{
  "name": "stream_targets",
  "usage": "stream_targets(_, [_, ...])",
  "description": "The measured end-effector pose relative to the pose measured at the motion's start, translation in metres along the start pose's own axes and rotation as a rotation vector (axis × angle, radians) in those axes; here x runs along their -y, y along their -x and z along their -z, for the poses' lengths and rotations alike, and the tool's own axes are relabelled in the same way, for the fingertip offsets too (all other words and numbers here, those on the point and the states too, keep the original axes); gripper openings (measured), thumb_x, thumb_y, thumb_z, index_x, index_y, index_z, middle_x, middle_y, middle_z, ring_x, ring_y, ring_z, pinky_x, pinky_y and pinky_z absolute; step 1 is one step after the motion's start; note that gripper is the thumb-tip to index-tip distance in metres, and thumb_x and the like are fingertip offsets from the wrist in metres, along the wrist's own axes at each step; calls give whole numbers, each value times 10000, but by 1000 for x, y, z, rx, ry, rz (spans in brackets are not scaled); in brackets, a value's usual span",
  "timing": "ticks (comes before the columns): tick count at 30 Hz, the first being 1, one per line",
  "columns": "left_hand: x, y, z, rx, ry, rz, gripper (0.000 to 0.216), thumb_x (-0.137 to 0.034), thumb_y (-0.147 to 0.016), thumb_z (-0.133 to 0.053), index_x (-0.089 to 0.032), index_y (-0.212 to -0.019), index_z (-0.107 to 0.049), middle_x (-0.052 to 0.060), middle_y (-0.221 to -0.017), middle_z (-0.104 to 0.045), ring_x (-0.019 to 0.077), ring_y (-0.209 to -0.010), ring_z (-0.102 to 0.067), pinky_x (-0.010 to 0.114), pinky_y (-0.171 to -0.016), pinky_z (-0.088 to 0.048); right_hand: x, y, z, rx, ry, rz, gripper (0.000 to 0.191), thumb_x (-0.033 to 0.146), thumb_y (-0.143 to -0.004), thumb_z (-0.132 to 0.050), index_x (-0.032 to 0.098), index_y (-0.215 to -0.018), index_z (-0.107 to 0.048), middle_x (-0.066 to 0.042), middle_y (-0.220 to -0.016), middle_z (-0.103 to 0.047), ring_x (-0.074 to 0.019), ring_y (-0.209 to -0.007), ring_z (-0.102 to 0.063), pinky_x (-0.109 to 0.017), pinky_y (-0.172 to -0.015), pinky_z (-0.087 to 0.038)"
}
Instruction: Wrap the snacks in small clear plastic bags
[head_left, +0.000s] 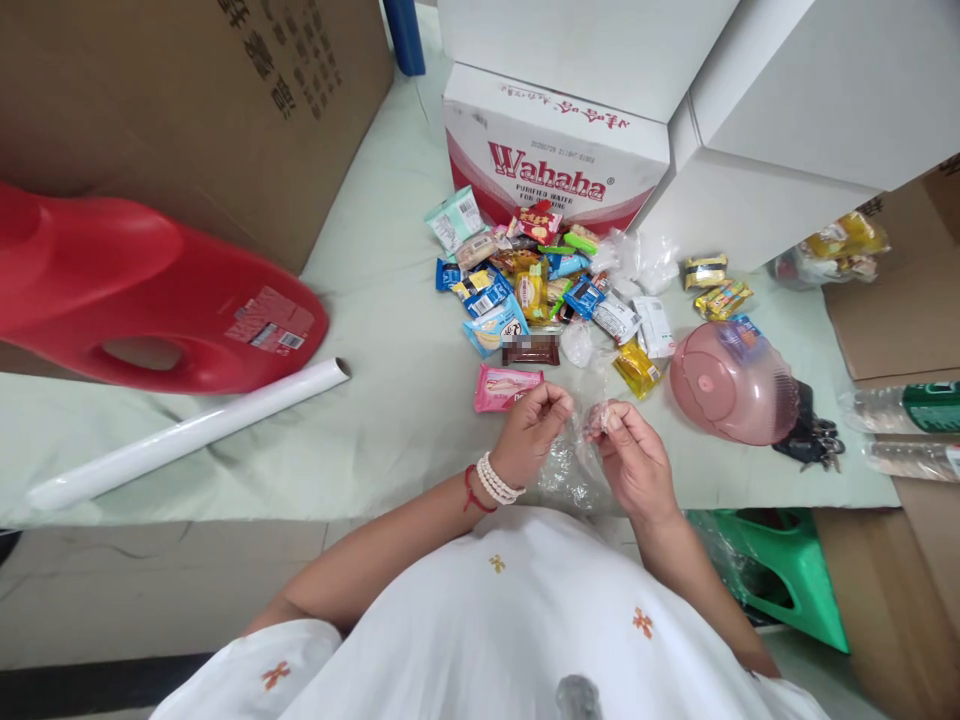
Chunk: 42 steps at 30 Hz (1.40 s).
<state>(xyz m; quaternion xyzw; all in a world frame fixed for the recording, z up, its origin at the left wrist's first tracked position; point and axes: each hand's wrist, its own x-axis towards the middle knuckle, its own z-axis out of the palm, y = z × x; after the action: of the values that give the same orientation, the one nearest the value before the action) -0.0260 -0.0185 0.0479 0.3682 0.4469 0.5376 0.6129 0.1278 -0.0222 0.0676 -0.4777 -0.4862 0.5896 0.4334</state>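
Observation:
My left hand (534,428) and my right hand (631,455) are both pinched on a clear plastic bag (574,462) that hangs between them over the near edge of the pale green tabletop (390,400). The right fingers press something small and pinkish through the plastic. A pink snack packet (504,386) lies just beyond my left hand. Further back is a pile of wrapped snacks (525,280), with a brown chocolate bar (531,350) at its near side.
A pink plastic bowl (731,382) lies upside down at the right, with keys (814,440) beside it. A red plastic stool (135,290) lies on its side at the left, next to a white roll (187,432). Cartons, one marked Wahaha (551,150), stand behind. Bottles (911,408) lie at the far right.

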Motion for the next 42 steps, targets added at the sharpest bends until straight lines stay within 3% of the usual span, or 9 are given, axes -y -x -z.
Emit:
stream_targets(6, [-4, 4, -8, 33, -28, -87, 346, -521, -846, -758, -180, -849, -703, 26, -800, -642, 152, -730, -600, 288, -678, -482, -4, 3, 0, 33, 80, -2, 328, 557, -962, -602, 248, -853, -596, -20, -833, -540, -199, -804, -497, -332, -799, -450])
stream_targets(13, [0, 3, -8, 48, 184, 92, 479, -617, -771, -798, -175, -786, -615, -45, -604, -532, 85, -554, -441, 241, -555, -378, 2, 0, -1, 69, -170, -64, 297, 521, -945, -624, 249, -832, -587, -21, -804, -519, -200, -767, -497, -333, -744, -455])
stream_targets(15, [-1, 3, -7, 43, 146, 93, 481, -622, -775, -791, -171, -797, -625, -44, -617, -527, 81, -557, -437, 230, -543, -366, 3, -1, 1, 54, -186, -83, 302, 526, -930, -638, 248, -828, -579, -22, -819, -518, -199, -764, -495, -334, -740, -458])
stream_targets(19, [-5, 6, -8, 64, -25, -17, 396, -544, -799, -797, -167, -871, -699, 21, -806, -656, 131, -731, -590, 251, -659, -473, 1, -1, 1, 28, -240, -91, 284, 494, -926, -683, 241, -828, -598, -8, -807, -509, -180, -772, -485, -302, -731, -442])
stream_targets(22, [-8, 6, -10, 39, -89, -73, 328, -489, -825, -782, -167, -849, -727, 24, -792, -669, 137, -713, -607, 264, -668, -487, 0, 1, -1, 25, -251, -72, 273, 484, -925, -705, 237, -839, -627, -5, -808, -525, -174, -782, -493, -295, -739, -437])
stream_targets(29, [-5, -1, 1, -29, 16, 49, 406, -550, -786, -796, -170, -806, -655, -36, -666, -573, 95, -619, -491, 236, -605, -418, 5, -2, 6, -6, -263, -52, 276, 466, -921, -705, 230, -805, -623, -9, -813, -530, -169, -769, -500, -299, -751, -456])
stream_targets(33, [-2, -4, 10, -101, 99, 41, 422, -576, -817, -761, -196, -843, -579, -20, -784, -608, 106, -719, -558, 231, -675, -473, 5, -6, 17, -88, -283, -48, 282, 457, -895, -729, 239, -796, -580, -4, -833, -517, -162, -774, -514, -286, -733, -485])
stream_targets(38, [-1, 0, 4, -124, 77, -13, 389, -578, -899, -672, -217, -888, -527, 2, -847, -653, 128, -764, -607, 267, -738, -513, -6, -2, 10, -119, 37, 17, 439, 695, -912, -577, 272, -1011, -637, -49, -1045, -632, -212, -916, -589, -353, -816, -523])
stream_targets(42, [4, 6, -3, -208, -20, -78, 339, -542, -970, -586, -226, -894, -489, -23, -755, -611, 113, -641, -556, 252, -646, -485, -15, 4, -4, -82, 368, 60, 320, 548, -889, -704, 232, -910, -661, -44, -959, -643, -213, -939, -591, -334, -850, -496])
